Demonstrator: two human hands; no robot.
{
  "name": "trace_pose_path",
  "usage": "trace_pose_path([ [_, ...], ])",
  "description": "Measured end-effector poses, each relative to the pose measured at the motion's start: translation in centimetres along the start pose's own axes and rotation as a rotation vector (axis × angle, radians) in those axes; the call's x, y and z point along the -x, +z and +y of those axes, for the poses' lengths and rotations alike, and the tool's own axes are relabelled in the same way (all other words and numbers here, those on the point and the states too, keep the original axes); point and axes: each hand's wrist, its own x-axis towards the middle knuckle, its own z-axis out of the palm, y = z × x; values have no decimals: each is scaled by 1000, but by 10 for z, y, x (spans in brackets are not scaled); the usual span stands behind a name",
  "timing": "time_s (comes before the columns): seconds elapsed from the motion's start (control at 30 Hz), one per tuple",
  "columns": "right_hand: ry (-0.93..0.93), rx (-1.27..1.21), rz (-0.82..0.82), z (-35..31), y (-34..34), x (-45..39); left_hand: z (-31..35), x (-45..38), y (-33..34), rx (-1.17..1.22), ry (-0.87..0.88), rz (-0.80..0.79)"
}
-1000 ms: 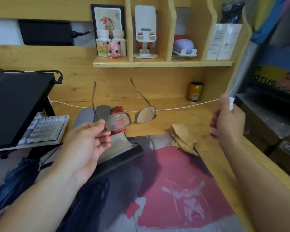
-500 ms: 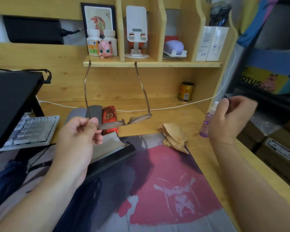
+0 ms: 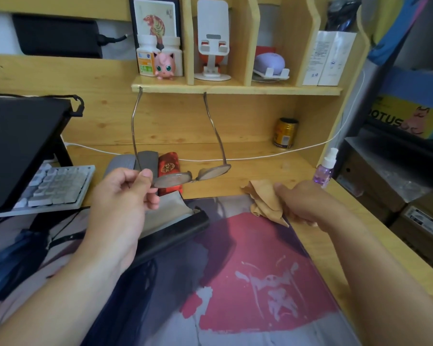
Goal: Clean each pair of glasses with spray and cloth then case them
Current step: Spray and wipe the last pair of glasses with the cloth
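The spray bottle (image 3: 326,168) now stands upright on the table (image 3: 265,166) at the right, near the shelf upright, and no hand touches it. A second ago the right hand (image 3: 304,202) held it raised beside the glasses (image 3: 193,174); half a second ago it was setting it down. The right hand has since moved left and now lies on the crumpled tan cloth (image 3: 263,199) at the edge of the desk mat (image 3: 248,283). Its fingers curl over the cloth; whether they have closed on it fully cannot be told, as the back of the hand hides them.

The left hand (image 3: 125,196) holds the glasses clear of the table, thumb and forefinger pinched on the frame at the left lens. The lenses have turned from facing the camera to nearly flat, temples pointing up and away.

Judgement: the spraying step is complete for this pair, and wiping comes next. A red case (image 3: 169,166) and a grey case (image 3: 145,158) lie behind the glasses on the table, awaiting the casing step.
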Motion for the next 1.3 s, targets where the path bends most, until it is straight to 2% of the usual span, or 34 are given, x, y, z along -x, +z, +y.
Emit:
trace_pose_path([
  [0.17,-76,-115,66,0,-2,2,0,1,0,8,9,4],
  [0.37,-399,-313,398,-9,0,7,2,-1,-1,29,17,3],
  [0.47,-560,-480,454,-16,-5,22,2,0,-1,22,30,-6],
  [0.53,-594,-721,366,-19,-11,30,3,-1,0,21,34,-9],
  [0.57,-599,-772,308,-20,-15,33,4,-2,-1,25,33,-6],
  [0.6,-601,-723,255,-22,-20,34,5,-3,-2,31,33,-1],
  [0.7,-699,-172,225,-30,-44,38,4,-6,-5,44,31,12],
  [0.8,-797,123,120,-47,-82,37,3,-9,-7,42,41,33],
  [0.87,-792,288,44,-57,-105,32,3,-10,-7,41,54,34],
  [1.0,-765,66,-330,-72,-129,30,3,-9,-6,47,62,41],
  [1.13,-794,-293,-508,-77,-134,30,3,-12,-10,48,52,56],
  [1.23,-737,-112,-534,-79,-130,34,2,-14,-12,50,43,60],
  [1.3,-720,-132,-588,-78,-125,37,2,-15,-12,57,37,57],
])
